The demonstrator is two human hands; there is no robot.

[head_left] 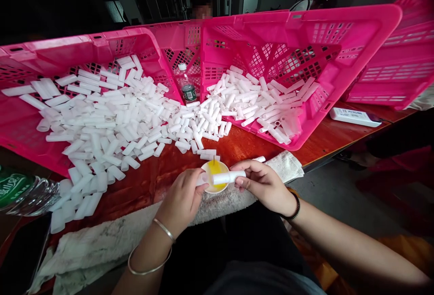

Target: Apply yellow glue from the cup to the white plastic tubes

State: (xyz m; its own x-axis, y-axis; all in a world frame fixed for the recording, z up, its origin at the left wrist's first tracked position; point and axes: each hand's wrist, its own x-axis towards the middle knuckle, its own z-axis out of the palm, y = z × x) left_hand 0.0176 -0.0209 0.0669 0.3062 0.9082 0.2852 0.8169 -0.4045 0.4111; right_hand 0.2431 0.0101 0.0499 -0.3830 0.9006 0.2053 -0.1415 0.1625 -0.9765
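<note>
My left hand [186,191] pinches a short, translucent white plastic tube [202,178]. In my right hand [262,184], thumb and fingers are closed on a longer white plastic tube [224,178], which points left toward the first one. A small gap seems to lie between the two. Directly behind and below them sits a small round dish [217,190] with something yellow in it and a thin upright pin. Loose white tubes [207,153] lie just beyond the dish. The end of another tube [259,159] shows behind my right hand.
Two tilted pink baskets [346,28] spill heaps of white tubes [115,114] onto the red-brown table [237,143]. Water bottles stand between the baskets [187,84] and lie at left [30,191]. A towel [101,236] covers the front edge. A white box [354,116] lies right.
</note>
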